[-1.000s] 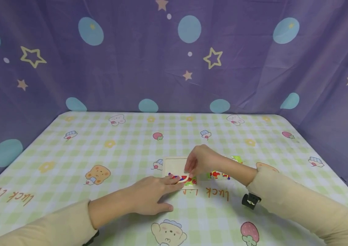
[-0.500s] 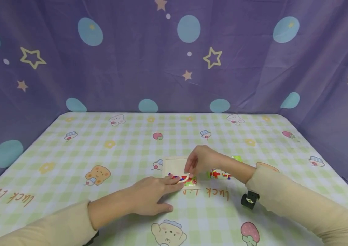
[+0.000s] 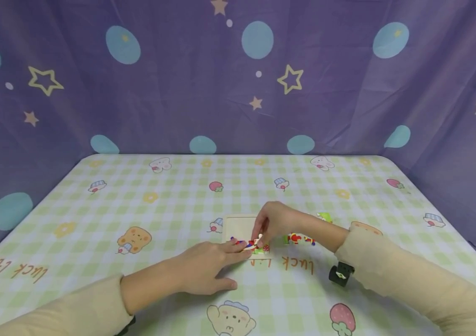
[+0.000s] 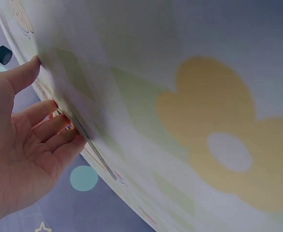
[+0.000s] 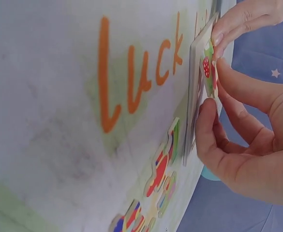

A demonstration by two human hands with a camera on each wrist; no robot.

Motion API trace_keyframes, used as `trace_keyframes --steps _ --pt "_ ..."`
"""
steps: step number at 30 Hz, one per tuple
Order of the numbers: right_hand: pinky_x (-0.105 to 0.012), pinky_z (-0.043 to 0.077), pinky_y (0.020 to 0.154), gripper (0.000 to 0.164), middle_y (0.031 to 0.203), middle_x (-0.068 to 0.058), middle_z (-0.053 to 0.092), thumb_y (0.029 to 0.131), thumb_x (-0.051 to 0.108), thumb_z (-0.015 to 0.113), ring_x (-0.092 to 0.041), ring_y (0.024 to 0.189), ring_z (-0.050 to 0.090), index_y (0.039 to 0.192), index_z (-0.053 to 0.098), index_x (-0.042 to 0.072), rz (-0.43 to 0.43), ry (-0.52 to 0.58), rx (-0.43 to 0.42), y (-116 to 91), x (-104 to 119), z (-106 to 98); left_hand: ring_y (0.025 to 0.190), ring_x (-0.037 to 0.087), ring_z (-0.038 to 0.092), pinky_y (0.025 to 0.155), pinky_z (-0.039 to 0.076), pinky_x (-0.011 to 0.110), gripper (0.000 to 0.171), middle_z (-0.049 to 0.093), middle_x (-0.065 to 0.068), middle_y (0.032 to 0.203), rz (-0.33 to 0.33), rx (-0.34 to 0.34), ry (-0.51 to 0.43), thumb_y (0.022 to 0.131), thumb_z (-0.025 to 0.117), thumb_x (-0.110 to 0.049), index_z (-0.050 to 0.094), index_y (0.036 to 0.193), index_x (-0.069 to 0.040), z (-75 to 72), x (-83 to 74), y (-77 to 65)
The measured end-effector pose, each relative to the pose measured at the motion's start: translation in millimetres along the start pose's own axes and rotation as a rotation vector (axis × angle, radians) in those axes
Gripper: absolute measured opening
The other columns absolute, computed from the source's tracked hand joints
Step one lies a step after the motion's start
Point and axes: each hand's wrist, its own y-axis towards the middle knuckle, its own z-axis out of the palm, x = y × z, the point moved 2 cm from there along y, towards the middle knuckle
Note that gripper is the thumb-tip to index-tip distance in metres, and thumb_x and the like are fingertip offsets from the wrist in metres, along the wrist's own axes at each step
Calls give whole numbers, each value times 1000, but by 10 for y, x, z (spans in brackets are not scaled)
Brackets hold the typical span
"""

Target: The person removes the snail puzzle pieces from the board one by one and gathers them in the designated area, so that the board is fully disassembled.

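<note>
A shallow wooden puzzle board (image 3: 238, 226) lies on the table, with colourful pieces in its near part and bare wood in its far part. My left hand (image 3: 206, 267) lies palm down, its fairly straight fingertips resting on the near left of the board and covering part of the pieces. In the right wrist view my right hand (image 5: 257, 130) pinches a puzzle piece (image 5: 214, 77) between thumb and forefinger, low over the board. Beside it sits a green patch with a red spotted mushroom (image 5: 206, 66). The left wrist view shows the left fingertips (image 4: 76, 139) at the board's edge.
Loose puzzle pieces (image 3: 300, 239) lie right of the board, under the right forearm. A green piece (image 3: 324, 217) sits farther back. The checked tablecloth (image 3: 179, 210) reaches back to a purple curtain (image 3: 187, 84).
My right hand has dipped slightly and its fingers have shifted on the puzzle piece, whose pale curved edge now shows less. The left hand stays in place on the board.
</note>
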Motion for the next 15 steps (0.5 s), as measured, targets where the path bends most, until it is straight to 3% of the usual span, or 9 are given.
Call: trace_keyframes --steps 8,15 --pt "-17 49 65 14 77 2 74 72 9 83 -3 68 57 84 78 13 -10 36 7 -56 -38 -27 139 26 42 107 46 44 65 39 5 153 4 -6 9 91 62 -41 40 147 -18 -17 -7 0" --pt "-18 48 65 17 79 -1 74 75 5 80 -5 67 56 92 78 8 16 168 58 -88 -97 -16 139 25 42 107 45 44 65 39 5 153 8 -6 1 91 62 -41 40 148 -18 -7 0 1"
